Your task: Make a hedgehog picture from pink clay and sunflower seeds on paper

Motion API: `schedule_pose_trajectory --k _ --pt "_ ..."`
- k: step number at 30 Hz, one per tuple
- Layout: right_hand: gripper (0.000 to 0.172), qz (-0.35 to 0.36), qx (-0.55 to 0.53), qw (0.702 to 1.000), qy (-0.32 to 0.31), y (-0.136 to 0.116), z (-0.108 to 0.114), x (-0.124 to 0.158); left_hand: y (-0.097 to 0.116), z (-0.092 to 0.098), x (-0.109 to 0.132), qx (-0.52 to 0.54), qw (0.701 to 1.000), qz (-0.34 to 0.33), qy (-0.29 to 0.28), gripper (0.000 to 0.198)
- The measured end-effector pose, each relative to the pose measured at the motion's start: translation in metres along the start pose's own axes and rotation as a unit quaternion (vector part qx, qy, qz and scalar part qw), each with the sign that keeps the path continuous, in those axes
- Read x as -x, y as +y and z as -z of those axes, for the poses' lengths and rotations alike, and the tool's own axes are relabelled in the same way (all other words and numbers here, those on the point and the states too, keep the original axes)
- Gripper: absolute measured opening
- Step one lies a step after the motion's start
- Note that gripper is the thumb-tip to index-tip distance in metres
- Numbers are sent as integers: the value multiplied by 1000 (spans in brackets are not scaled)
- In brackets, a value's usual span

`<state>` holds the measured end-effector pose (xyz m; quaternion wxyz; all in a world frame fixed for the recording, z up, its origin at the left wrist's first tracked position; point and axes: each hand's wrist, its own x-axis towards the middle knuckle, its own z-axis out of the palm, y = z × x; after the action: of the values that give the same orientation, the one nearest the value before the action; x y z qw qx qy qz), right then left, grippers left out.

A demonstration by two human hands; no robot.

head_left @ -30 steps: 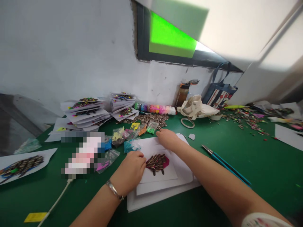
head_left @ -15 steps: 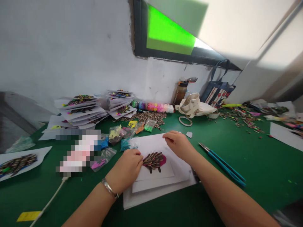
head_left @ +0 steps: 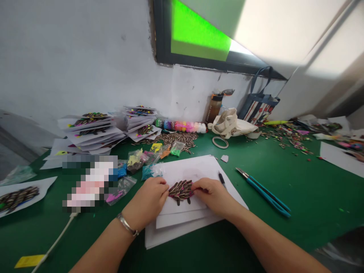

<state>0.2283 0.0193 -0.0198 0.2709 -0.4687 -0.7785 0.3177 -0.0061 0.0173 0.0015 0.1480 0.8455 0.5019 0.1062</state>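
Green table (head_left: 284, 178) below white wall (head_left: 71, 57), plastic bags (head_left: 136, 159) of coloured bits at ten o'clock of seed collage (head_left: 180, 189), collage on stacked white sheets (head_left: 193, 168), left hand (head_left: 148, 203) at its nine o'clock, right hand (head_left: 214, 195) at three, fingers curled onto it, grip indiscernible.

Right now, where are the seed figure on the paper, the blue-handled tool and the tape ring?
seed figure (head_left: 181, 189), head view, on the striped seeds at its middle.
blue-handled tool (head_left: 267, 195), head view, on the blue handle.
tape ring (head_left: 220, 147), head view, on its near rim.
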Motion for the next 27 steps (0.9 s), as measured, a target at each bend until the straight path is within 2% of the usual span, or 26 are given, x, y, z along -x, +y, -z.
schedule_pose_trajectory --k 10,16,27 --pt "17 39 108 993 37 5 -7 0 2 3 0 -5 1000 3 -17 31" --pt "18 51 139 989 22 3 -8 -1 2 3 0 0 1000 18 -17 31" --pt "19 66 169 983 11 0 -17 -3 1 2 0 -7 1000 -1 -8 31"
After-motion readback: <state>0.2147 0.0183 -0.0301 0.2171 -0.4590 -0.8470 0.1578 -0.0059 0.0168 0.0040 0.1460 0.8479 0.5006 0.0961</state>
